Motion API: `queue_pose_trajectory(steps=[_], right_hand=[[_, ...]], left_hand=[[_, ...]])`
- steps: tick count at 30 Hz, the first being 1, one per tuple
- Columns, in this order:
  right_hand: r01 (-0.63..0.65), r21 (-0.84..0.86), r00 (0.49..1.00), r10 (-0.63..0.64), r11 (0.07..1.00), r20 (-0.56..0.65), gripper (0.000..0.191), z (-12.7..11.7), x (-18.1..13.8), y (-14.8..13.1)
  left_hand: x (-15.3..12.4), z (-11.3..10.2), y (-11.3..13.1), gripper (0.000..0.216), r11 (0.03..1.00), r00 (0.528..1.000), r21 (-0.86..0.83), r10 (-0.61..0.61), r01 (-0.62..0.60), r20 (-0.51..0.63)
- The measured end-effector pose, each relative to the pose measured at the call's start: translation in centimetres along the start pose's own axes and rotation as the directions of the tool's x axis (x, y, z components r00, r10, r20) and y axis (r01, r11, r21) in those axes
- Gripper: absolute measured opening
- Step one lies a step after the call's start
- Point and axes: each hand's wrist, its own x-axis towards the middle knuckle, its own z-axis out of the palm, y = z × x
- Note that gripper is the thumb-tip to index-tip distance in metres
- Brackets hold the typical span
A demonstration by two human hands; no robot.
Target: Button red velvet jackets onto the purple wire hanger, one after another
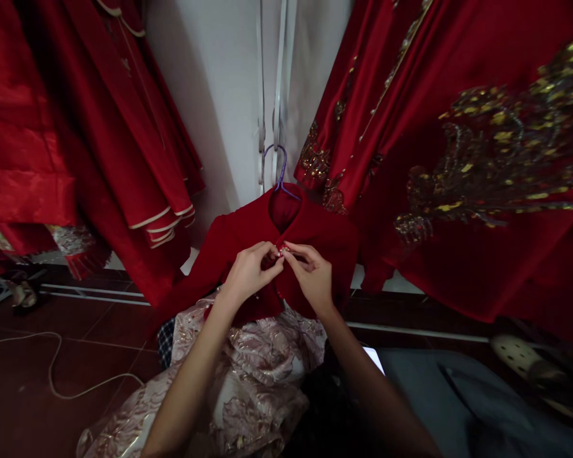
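A red jacket (248,222) with long sleeves hangs in front of me on a purple hanger (282,166). At the upper part of its front opening, my left hand (253,270) and my right hand (312,273) meet, thumbs and fingers pinched together. Between the fingertips sits a small shiny button (282,251), partly covered by them. Both hands are closed at the jacket's front edge; how much cloth each one grips cannot be made out. Below the jacket, a pale pink patterned fabric (258,356) with a metallic sheen spreads over the lap area.
Red garments (138,127) hang at the left, and red garments with gold sequins (496,140) at the right. White rack bars (277,76) stand behind the hanger. A pale cable (55,362) lies on the tiled floor. At the lower right are a lit screen (374,360) and a clog (516,356).
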Motion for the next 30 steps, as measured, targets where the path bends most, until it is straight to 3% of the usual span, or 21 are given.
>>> queue_pose_trajectory(steps=[4,16,19,22,24,26,30], right_hand=[[0.029,-0.024,0.999,-0.029,0.999,0.016,0.024,-0.3,0.1,-0.3],[-0.065,0.062,0.988,0.055,0.996,0.147,0.034,-0.8,0.9,-0.1],[-0.076,0.039,0.982,0.068,0.996,0.178,0.034,-0.7,1.2,-0.3],[-0.068,-0.034,0.97,0.074,0.997,0.233,0.045,-1.4,1.1,-0.2],[-0.083,-0.136,0.94,0.123,0.987,0.318,0.06,-2.7,0.9,0.4],[-0.099,-0.292,0.874,0.224,0.951,0.432,0.064,-4.3,0.8,1.4],[-0.072,-0.584,0.728,0.443,0.809,0.524,0.022,-7.2,1.0,3.0]], left_hand=[[0.3,0.0,0.1,0.006,1.0,1.0,0.02,0.004,-0.005,0.012],[0.8,-0.7,0.4,0.007,0.99,0.989,0.11,0.078,-0.091,0.123],[0.8,-0.3,0.2,0.008,0.997,0.993,0.041,0.061,-0.066,0.103],[0.5,0.9,-0.3,0.013,0.982,0.999,-0.185,-0.039,0.041,0.015],[0.1,1.8,-0.6,0.02,0.91,0.992,-0.396,-0.125,0.119,0.009],[-0.5,2.5,-1.1,0.023,0.807,0.979,-0.561,-0.202,0.186,0.033],[-1.8,3.6,-2.4,0.026,0.701,0.932,-0.639,-0.353,0.317,0.074]])
